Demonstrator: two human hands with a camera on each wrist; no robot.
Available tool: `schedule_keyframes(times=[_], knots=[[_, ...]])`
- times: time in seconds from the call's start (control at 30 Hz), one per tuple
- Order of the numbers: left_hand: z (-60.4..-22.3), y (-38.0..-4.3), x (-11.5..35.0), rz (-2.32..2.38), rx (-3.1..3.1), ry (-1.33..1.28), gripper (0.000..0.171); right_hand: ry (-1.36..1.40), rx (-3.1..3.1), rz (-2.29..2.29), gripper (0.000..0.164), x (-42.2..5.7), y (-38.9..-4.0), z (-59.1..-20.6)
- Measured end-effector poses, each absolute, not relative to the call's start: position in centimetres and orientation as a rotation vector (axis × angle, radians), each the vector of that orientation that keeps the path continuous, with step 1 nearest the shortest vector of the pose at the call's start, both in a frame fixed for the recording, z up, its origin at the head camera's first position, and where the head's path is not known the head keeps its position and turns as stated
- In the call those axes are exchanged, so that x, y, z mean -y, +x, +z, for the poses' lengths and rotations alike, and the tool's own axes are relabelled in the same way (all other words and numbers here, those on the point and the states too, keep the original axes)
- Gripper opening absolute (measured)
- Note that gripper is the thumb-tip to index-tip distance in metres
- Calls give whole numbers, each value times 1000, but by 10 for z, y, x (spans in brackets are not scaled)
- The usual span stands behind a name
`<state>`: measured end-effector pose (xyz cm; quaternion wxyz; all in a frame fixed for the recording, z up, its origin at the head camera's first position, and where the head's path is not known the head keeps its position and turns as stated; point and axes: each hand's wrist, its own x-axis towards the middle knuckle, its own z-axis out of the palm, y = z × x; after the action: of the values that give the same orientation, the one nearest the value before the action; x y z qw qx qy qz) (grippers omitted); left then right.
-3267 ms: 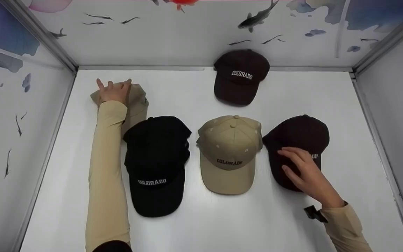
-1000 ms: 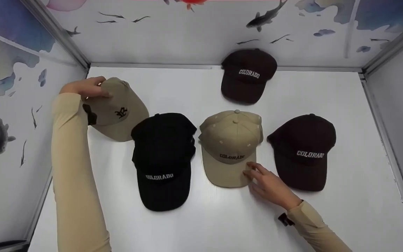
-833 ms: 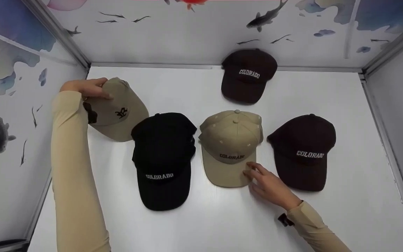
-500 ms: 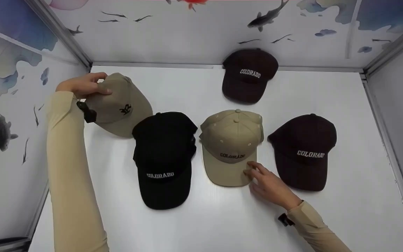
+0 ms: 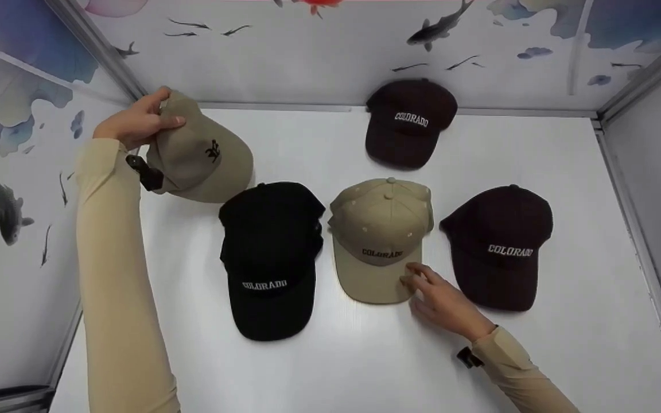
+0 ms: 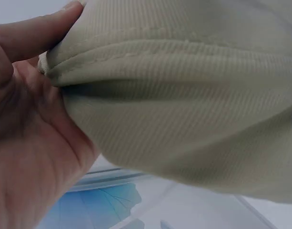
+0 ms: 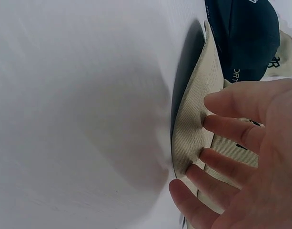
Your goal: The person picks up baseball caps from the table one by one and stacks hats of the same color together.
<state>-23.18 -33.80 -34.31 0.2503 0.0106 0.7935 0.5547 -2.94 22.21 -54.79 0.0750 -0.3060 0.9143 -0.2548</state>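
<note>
At the upper left of the head view, my left hand [image 5: 138,121] pinches the back edge of a beige baseball cap [image 5: 193,158] between thumb and fingers. That cap carries a dark monogram on its front and hangs tilted, its brim toward the right. The left wrist view shows its ribbed cloth [image 6: 184,114] bunched at the thumb. My right hand [image 5: 445,301] has loosely bent fingers, their tips on the brim of the beige COLORADO caps [image 5: 376,229], which are nested one over another. In the right wrist view the fingertips touch that brim [image 7: 196,105] without curling round it.
Nested black COLORADO caps [image 5: 270,258] lie between my hands. Dark maroon caps sit at the right [image 5: 497,246] and against the back wall [image 5: 411,123]. Printed panels with metal edges enclose the white table [image 5: 353,367] at the back and both sides.
My left hand has turned the monogrammed beige cap and raised it toward the back left corner. My right hand has gone from the right maroon cap to the beige brim and stays there.
</note>
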Motion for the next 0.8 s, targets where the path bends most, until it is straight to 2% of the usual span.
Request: schedule_keyframes(times=[0.23, 0.47, 0.8], knots=[[-316, -241, 313, 1212, -2521, 50, 35, -904, -2713, -767, 36, -222, -30, -547], [-290, -249, 283, 1052, -2603, 120, 42, -923, -2722, -776, 37, -222, -30, -548], [-269, -246, 246, 1056, -2573, 283, 39, -909, -2693, -768, 39, -222, -32, -542]])
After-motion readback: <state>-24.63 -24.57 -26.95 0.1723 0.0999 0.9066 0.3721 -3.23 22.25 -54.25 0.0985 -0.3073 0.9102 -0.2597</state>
